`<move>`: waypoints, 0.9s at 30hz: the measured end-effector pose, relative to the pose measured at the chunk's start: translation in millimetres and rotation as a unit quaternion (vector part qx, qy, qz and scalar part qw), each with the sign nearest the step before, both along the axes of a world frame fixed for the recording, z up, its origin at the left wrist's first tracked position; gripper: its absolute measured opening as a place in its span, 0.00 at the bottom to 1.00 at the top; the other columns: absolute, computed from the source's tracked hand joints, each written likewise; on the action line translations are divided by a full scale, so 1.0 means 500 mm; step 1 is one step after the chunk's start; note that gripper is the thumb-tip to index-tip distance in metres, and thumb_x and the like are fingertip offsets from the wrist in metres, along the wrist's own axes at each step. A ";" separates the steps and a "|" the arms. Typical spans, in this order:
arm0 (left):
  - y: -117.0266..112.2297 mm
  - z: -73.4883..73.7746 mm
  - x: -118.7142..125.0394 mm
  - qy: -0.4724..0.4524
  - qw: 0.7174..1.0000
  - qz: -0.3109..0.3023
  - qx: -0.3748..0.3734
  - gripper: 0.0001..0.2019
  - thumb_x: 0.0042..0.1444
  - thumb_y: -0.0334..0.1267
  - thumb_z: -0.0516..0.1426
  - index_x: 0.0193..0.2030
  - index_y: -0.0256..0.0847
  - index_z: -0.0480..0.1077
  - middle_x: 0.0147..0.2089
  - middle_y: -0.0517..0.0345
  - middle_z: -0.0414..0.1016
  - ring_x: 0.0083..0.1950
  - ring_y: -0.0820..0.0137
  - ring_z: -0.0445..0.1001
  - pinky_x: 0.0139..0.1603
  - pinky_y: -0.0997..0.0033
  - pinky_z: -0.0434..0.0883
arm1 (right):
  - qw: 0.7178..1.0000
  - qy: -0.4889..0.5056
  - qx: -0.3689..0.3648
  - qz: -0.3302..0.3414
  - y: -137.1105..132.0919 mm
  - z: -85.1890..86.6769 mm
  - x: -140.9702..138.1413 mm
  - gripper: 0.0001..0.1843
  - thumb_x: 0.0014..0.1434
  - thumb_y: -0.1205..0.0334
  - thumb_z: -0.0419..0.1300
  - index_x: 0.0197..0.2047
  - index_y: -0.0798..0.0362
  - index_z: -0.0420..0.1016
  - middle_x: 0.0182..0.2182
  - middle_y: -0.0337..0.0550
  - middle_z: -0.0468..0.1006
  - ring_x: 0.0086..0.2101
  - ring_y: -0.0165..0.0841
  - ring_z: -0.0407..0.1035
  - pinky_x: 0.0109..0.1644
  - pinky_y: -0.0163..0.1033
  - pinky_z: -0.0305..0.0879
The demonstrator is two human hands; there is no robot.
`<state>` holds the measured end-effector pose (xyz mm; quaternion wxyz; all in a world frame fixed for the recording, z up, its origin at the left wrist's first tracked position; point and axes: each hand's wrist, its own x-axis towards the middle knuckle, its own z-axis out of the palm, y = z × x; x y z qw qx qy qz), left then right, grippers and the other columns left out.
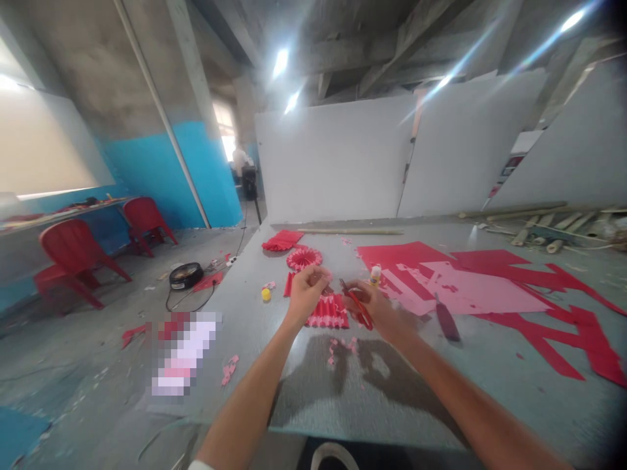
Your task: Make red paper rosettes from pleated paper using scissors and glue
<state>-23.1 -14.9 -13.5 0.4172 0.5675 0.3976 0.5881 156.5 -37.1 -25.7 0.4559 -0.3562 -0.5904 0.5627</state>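
Observation:
My left hand is closed in a pinch on the top of a folded red paper fan that rests on the grey table. My right hand grips red-handled scissors, their blades pointing toward the folded paper. Small pink paper scraps lie on the table just below my hands. A finished red paper rosette and another folded red piece sit farther back.
Large red and pink paper sheets cover the right side of the table, with a glue bottle, a dark knife-like tool and a yellow ball. Red plastic chairs stand at the left. White boards close the back.

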 end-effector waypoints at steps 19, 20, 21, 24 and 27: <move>0.001 -0.003 0.002 0.040 0.999 0.023 0.000 0.04 0.53 0.30 0.57 0.34 0.36 0.74 0.31 0.57 0.77 0.27 0.73 0.77 0.27 0.76 0.69 | 0.997 0.050 -0.048 0.040 0.023 -0.044 -0.004 0.23 0.55 0.41 0.67 0.39 0.50 0.68 0.21 0.31 0.67 0.18 0.26 0.59 0.22 0.34 0.54; 0.004 -0.006 0.002 0.040 0.999 0.026 0.004 0.04 0.53 0.30 0.57 0.34 0.36 0.74 0.31 0.57 0.77 0.27 0.73 0.77 0.27 0.77 0.69 | 0.997 0.043 -0.047 0.043 0.025 -0.046 -0.003 0.23 0.54 0.41 0.68 0.39 0.50 0.68 0.21 0.31 0.66 0.18 0.26 0.59 0.22 0.34 0.55; 0.007 -0.008 0.001 0.041 0.999 0.028 0.008 0.04 0.53 0.30 0.57 0.33 0.36 0.74 0.32 0.57 0.76 0.27 0.74 0.77 0.27 0.77 0.69 | 0.997 0.037 -0.048 0.045 0.027 -0.048 -0.002 0.23 0.54 0.41 0.68 0.39 0.50 0.68 0.21 0.31 0.66 0.18 0.26 0.59 0.22 0.35 0.55; 0.015 -0.017 0.001 0.048 0.998 0.034 0.016 0.04 0.53 0.28 0.57 0.32 0.36 0.74 0.31 0.57 0.76 0.26 0.74 0.76 0.27 0.77 0.70 | 0.997 0.021 -0.052 0.046 0.030 -0.050 0.004 0.24 0.55 0.39 0.66 0.40 0.49 0.68 0.21 0.32 0.66 0.18 0.27 0.60 0.22 0.36 0.55; 0.021 -0.023 -0.001 0.054 0.997 0.044 0.013 0.05 0.52 0.27 0.56 0.32 0.36 0.74 0.31 0.57 0.76 0.26 0.75 0.75 0.27 0.78 0.70 | 0.998 0.010 -0.035 0.054 0.029 -0.051 0.011 0.22 0.56 0.42 0.67 0.41 0.49 0.68 0.21 0.33 0.66 0.19 0.28 0.61 0.24 0.36 0.56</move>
